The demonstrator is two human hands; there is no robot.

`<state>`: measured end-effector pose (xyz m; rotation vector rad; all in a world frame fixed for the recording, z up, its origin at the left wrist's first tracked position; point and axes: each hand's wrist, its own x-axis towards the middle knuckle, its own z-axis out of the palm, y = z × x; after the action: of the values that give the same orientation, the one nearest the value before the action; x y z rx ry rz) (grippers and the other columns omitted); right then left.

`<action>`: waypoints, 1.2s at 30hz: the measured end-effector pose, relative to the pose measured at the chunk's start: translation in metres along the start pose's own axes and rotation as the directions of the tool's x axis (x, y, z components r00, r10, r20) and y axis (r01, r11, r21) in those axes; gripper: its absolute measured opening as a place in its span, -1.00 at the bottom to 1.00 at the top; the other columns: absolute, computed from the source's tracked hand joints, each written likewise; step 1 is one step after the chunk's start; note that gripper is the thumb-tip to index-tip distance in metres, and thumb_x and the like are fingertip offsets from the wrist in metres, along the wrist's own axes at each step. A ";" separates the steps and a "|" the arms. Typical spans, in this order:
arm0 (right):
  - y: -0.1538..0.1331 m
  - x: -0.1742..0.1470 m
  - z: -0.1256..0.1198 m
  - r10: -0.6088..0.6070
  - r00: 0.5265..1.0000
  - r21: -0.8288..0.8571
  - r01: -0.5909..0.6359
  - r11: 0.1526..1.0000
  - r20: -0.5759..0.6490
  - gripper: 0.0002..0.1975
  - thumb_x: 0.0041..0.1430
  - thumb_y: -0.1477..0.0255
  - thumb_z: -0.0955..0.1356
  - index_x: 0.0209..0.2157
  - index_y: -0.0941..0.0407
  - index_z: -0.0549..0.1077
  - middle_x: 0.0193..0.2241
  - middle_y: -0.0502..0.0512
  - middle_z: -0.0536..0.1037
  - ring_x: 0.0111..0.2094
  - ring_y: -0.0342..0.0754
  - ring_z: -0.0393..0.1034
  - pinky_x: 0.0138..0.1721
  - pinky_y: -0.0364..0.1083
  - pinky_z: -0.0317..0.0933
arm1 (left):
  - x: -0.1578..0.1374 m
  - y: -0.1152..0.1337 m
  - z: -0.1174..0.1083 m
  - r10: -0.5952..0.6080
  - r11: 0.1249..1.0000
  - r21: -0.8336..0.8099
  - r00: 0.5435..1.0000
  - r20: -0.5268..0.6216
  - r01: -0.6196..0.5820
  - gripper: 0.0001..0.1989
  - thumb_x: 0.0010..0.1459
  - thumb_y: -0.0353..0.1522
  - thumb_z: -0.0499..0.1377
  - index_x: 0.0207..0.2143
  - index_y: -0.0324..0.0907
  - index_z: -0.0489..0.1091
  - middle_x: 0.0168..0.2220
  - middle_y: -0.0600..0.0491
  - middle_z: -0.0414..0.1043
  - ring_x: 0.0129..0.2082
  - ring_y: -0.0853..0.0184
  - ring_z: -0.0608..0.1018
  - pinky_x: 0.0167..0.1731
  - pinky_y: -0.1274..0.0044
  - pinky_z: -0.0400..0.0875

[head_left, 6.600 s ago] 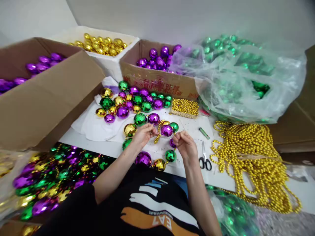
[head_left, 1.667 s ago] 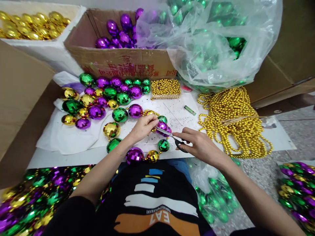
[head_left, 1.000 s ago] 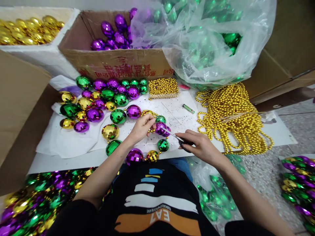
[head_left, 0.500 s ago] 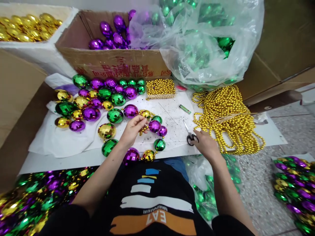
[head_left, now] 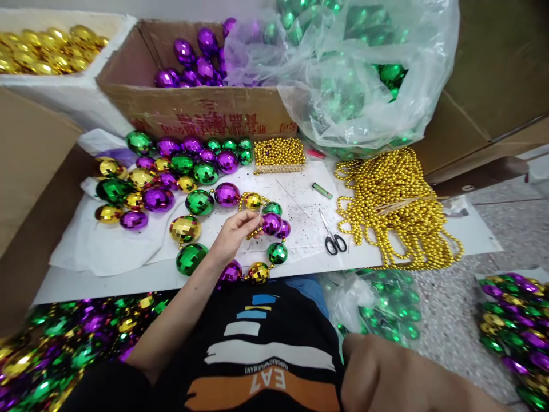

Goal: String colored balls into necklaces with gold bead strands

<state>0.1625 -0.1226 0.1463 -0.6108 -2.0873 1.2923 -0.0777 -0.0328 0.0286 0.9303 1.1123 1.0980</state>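
Note:
My left hand point(head_left: 234, 234) pinches the thin string of a bead garland point(head_left: 185, 229), a loop of large faceted gold, green and purple balls lying on the white table point(head_left: 107, 252). A short run of small gold beads hangs at my fingertips beside a purple ball point(head_left: 271, 223). My right hand point(head_left: 381, 372) is low and close to the camera, blurred, over my black shirt and touching nothing I can see. The black-handled scissors point(head_left: 332, 237) lie on the table to the right of the garland, free of both hands.
Loose faceted balls point(head_left: 158, 177) lie behind the garland. At the back are a cardboard box of purple balls point(head_left: 193, 109), a white box of gold balls point(head_left: 55, 48) and a plastic bag of green balls point(head_left: 355, 74). A gold bead strand pile point(head_left: 394, 206) and green lighter point(head_left: 321, 190) are at right.
My right hand set the scissors down on the table and drew back toward my body. My left hand keeps its pinch on the garland's string.

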 end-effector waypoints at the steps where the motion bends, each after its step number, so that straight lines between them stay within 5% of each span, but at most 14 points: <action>1: -0.001 0.011 -0.002 0.010 0.999 -0.047 -0.012 0.999 -0.048 -0.83 0.12 0.03 0.34 -0.39 -0.29 0.56 -0.55 -0.03 0.48 -0.51 -0.04 0.38 -0.63 -0.09 0.18 | -0.001 -0.001 0.000 0.010 1.000 0.018 1.000 0.004 -0.011 -0.67 0.02 -0.11 0.33 -0.39 -0.20 0.45 -0.44 0.09 0.44 -0.48 0.43 0.46 -0.46 0.58 0.37; 5: 0.032 0.061 0.001 0.095 0.973 -0.159 -0.130 0.979 -0.211 -0.63 0.37 0.37 0.16 0.08 -0.23 0.41 -0.08 0.02 0.52 -0.14 -0.06 0.45 -0.22 -0.05 0.37 | -0.002 -0.001 0.005 0.062 0.993 0.092 0.995 0.073 -0.069 -0.70 0.09 -0.14 0.28 -0.37 -0.20 0.44 -0.44 0.10 0.41 -0.43 0.40 0.45 -0.42 0.57 0.37; 7: 0.067 0.087 0.007 0.128 0.944 -0.305 -0.225 0.925 -0.305 -0.61 0.37 0.45 0.14 0.12 -0.05 0.39 0.13 0.13 0.38 0.01 -0.02 0.39 -0.06 0.00 0.34 | -0.002 0.001 0.006 0.100 0.983 0.143 0.988 0.119 -0.116 -0.72 0.12 -0.16 0.26 -0.39 -0.20 0.43 -0.43 0.10 0.39 -0.42 0.40 0.43 -0.40 0.57 0.36; 10: 0.106 0.102 0.011 0.197 0.921 -0.376 -0.324 0.868 -0.337 -0.73 0.34 0.47 0.20 -0.15 0.11 0.52 -0.11 0.19 0.49 -0.13 -0.02 0.43 -0.11 -0.05 0.31 | -0.002 0.005 0.005 0.127 0.964 0.217 0.982 0.137 -0.155 -0.75 0.15 -0.19 0.24 -0.42 -0.20 0.42 -0.44 0.10 0.38 -0.43 0.41 0.41 -0.41 0.58 0.35; 13: 0.111 0.072 0.002 0.249 0.883 -0.262 -0.370 0.891 -0.397 -0.77 0.33 0.40 0.26 -0.27 0.11 0.55 -0.38 0.09 0.51 -0.30 -0.07 0.43 -0.23 -0.11 0.30 | -0.004 0.007 -0.003 0.098 0.974 0.190 0.988 0.120 -0.120 -0.78 0.14 -0.21 0.25 -0.34 -0.19 0.44 -0.39 0.08 0.43 -0.39 0.39 0.46 -0.36 0.56 0.39; 15: 0.105 0.030 -0.006 0.364 0.869 -0.168 -0.435 0.885 -0.335 -0.75 0.32 0.31 0.28 -0.27 0.10 0.57 -0.43 0.06 0.53 -0.38 -0.09 0.43 -0.31 -0.13 0.30 | -0.004 0.005 -0.011 0.078 0.984 0.151 0.990 0.114 -0.094 -0.78 0.10 -0.24 0.29 -0.26 -0.18 0.44 -0.31 0.05 0.47 -0.30 0.36 0.51 -0.26 0.53 0.44; 18: 0.106 -0.034 -0.015 0.623 0.774 -0.239 -0.630 0.739 -0.115 -0.74 0.28 0.28 0.31 -0.26 0.11 0.59 -0.39 0.09 0.59 -0.37 -0.06 0.46 -0.30 -0.11 0.30 | 0.000 -0.008 -0.023 0.088 0.976 0.190 0.990 0.108 -0.108 -0.74 0.06 -0.30 0.30 -0.19 -0.17 0.42 -0.21 0.03 0.47 -0.20 0.32 0.54 -0.14 0.48 0.47; 20: 0.116 -0.059 -0.025 0.682 0.718 -0.348 -0.681 0.645 -0.141 -0.76 0.23 0.29 0.34 -0.23 0.10 0.60 -0.26 0.15 0.61 -0.28 0.00 0.49 -0.22 -0.08 0.30 | 0.003 -0.020 -0.028 0.117 0.948 0.289 0.990 0.077 -0.135 -0.76 0.07 -0.32 0.28 -0.18 -0.17 0.42 -0.19 0.03 0.46 -0.19 0.32 0.54 -0.13 0.46 0.47; 23: 0.147 -0.054 -0.055 0.606 0.694 -0.355 -0.720 0.596 -0.389 -0.72 0.26 0.29 0.27 -0.21 0.10 0.58 -0.23 0.19 0.60 -0.25 0.03 0.48 -0.19 -0.04 0.30 | 0.007 -0.037 -0.031 0.173 0.893 0.422 0.985 -0.006 -0.154 -0.77 0.07 -0.34 0.24 -0.17 -0.16 0.42 -0.17 0.01 0.45 -0.19 0.31 0.54 -0.14 0.45 0.47; 27: 0.204 0.016 -0.101 0.412 0.686 -0.467 -0.718 0.516 -0.600 -0.69 0.27 0.36 0.23 -0.19 0.14 0.57 -0.18 0.24 0.59 -0.16 0.08 0.44 -0.10 0.00 0.25 | 0.005 -0.047 -0.036 0.187 0.848 0.516 0.979 -0.086 -0.117 -0.69 0.09 -0.38 0.19 -0.07 -0.17 0.42 -0.15 -0.03 0.49 -0.17 0.28 0.54 -0.14 0.43 0.47; 32: 0.256 0.083 -0.123 0.409 0.671 -0.653 -0.728 0.208 -0.618 -0.68 0.19 0.46 0.27 -0.09 0.25 0.53 -0.13 0.38 0.52 -0.08 0.17 0.33 -0.15 0.01 0.17 | -0.001 -0.043 -0.046 0.154 0.727 0.686 0.978 -0.139 -0.017 -0.82 0.11 -0.38 0.17 -0.21 -0.20 0.47 -0.21 -0.03 0.53 -0.22 0.27 0.52 -0.17 0.43 0.39; 34: 0.264 0.086 -0.123 0.422 0.683 -0.692 -0.703 0.161 -0.596 -0.70 0.18 0.45 0.27 -0.14 0.25 0.55 -0.15 0.38 0.51 -0.09 0.16 0.31 -0.20 -0.01 0.14 | -0.003 -0.040 -0.050 0.126 0.675 0.738 0.983 -0.137 0.016 -0.88 0.12 -0.36 0.16 -0.33 -0.20 0.47 -0.32 0.01 0.50 -0.30 0.29 0.48 -0.24 0.46 0.34; 36: 0.265 0.081 -0.125 0.417 0.686 -0.697 -0.700 0.156 -0.596 -0.72 0.18 0.45 0.27 -0.17 0.23 0.55 -0.19 0.34 0.50 -0.16 0.12 0.32 -0.25 -0.03 0.12 | -0.005 -0.037 -0.052 0.061 0.714 0.699 0.990 -0.124 0.043 -0.86 0.13 -0.31 0.17 -0.40 -0.19 0.44 -0.44 0.08 0.42 -0.41 0.34 0.41 -0.36 0.51 0.27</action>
<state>0.2099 0.1203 -0.0306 -2.1354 -2.2313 0.0869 -0.1219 -0.0439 -0.0172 1.4680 1.7022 0.7358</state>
